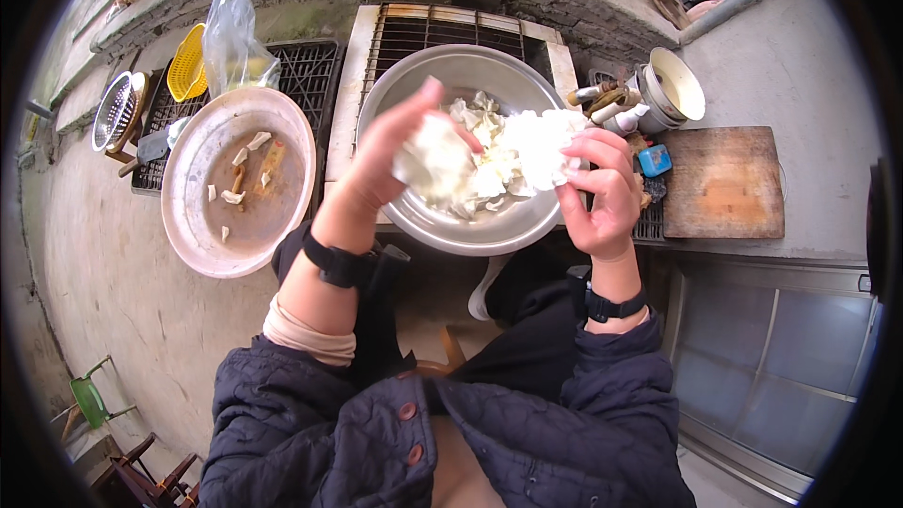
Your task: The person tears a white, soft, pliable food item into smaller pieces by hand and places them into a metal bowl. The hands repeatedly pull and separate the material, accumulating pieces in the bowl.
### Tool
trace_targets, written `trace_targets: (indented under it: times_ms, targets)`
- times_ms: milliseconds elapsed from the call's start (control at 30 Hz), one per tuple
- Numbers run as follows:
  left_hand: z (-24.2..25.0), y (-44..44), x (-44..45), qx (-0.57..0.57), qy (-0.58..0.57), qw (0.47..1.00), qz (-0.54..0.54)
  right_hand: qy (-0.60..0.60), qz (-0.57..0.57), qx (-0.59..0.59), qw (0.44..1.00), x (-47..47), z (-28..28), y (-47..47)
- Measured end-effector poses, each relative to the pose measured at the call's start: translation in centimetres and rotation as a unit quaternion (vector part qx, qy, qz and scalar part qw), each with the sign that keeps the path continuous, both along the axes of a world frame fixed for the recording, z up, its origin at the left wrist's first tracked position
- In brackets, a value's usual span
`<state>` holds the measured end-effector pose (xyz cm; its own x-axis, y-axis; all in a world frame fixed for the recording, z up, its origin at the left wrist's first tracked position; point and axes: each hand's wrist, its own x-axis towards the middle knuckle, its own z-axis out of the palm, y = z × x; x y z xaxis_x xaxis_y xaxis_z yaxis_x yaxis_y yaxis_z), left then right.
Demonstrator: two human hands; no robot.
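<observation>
A wide metal basin point(487, 243) holds torn, pale leafy vegetable pieces point(487, 120). Over its right side, my right hand point(603, 187) pinches a bright white clump point(540, 148) between thumb and fingers; glare washes out its detail. My left hand point(384, 148), blurred, is above the basin's left side with its thumb raised. A pale vegetable piece point(434, 166), also blurred, lies against its palm and under its fingers. Each wrist wears a black strap.
A pinkish plastic basin point(187, 226) with scattered pale scraps stands left. Behind it are a yellow basket point(187, 63) and a plastic bag point(236, 35). Right are stacked bowls point(681, 85), a blue box point(655, 160) and a wooden cutting board point(723, 183). A wire grate point(444, 25) lies behind.
</observation>
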<state>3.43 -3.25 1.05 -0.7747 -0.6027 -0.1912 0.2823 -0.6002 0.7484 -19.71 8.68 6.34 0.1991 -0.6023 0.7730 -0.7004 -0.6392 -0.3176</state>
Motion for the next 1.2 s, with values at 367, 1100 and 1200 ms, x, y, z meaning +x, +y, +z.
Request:
trace_targets:
  times_ms: [367,1100,1200]
  targets:
    - [-0.5,3.1,-3.6,-0.157,-0.016,0.987,0.015,-0.435,0.036,0.244,0.866,2.1,-2.4,-1.1]
    - [0.2,2.0,-2.0,-0.077,-0.092,0.993,-0.003,-0.324,-0.154,0.343,0.868,-2.2,-5.7,-3.1]
    - [0.7,2.0,-1.6,-0.066,-0.048,0.997,0.007,-0.332,-0.132,0.38,0.853,-2.3,-4.9,-3.0]
